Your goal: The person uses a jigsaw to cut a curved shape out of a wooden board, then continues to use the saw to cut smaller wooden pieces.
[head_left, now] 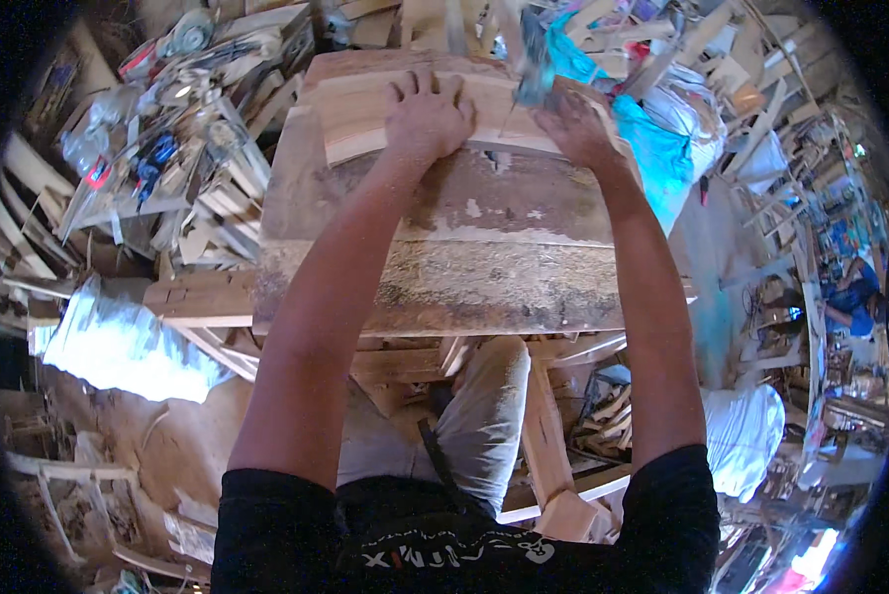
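Note:
A pale curved plank [355, 121] lies across the far part of a worn wooden worktop [444, 213]. My left hand [430, 117] rests flat on the plank with its fingers spread. To the right, my right hand [575, 129] is stretched out over the plank's right end, its fingers extended and partly blurred. Just left of those fingertips, a blue-grey upright machine part [536, 71] comes down toward the plank; it is blurred. A thin line below it looks like a saw blade, but I cannot make it out clearly.
Wood offcuts [232, 134] are heaped at the left, with a clear plastic bottle [86, 158] among them. Turquoise sheeting [657, 148] and a pale sack [697, 109] stand right of the worktop. A wooden beam [202, 297] juts out at left. Another person [853, 297] is far right.

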`<state>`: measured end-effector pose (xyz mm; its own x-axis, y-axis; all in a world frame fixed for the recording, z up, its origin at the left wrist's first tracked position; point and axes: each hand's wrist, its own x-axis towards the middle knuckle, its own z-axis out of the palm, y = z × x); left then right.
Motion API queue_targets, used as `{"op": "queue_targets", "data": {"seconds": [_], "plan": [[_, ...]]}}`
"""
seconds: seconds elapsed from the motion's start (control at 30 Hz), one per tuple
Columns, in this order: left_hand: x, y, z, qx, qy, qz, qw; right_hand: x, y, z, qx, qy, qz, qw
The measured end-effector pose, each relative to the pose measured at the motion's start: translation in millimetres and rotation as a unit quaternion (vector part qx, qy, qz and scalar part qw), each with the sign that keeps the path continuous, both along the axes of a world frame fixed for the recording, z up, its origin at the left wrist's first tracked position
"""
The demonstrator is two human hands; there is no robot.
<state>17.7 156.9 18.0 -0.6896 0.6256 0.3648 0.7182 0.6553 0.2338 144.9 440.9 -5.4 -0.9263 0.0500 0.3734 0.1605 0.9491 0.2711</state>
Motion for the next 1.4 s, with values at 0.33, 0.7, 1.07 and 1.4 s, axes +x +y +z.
{"op": "queue_targets", "data": {"seconds": [0.33, 0.7, 1.07, 1.4], "plan": [[1, -8, 6, -0.005, -0.013, -0.008, 1.0, 15, -27, 14, 0.117, -0.054, 0.029, 0.991], [0, 0, 11, -0.025, -0.012, -0.007, 1.0, 18, -20, 14, 0.07, -0.047, 0.016, 0.996], [-1, 2, 11, -0.015, -0.004, -0.019, 1.0, 1, -4, 0, -0.109, -0.031, -0.069, 0.991], [-65, -47, 3, -0.132, -0.021, 0.058, 0.989, 47, -52, 32, -0.234, -0.039, -0.174, 0.956]]}}
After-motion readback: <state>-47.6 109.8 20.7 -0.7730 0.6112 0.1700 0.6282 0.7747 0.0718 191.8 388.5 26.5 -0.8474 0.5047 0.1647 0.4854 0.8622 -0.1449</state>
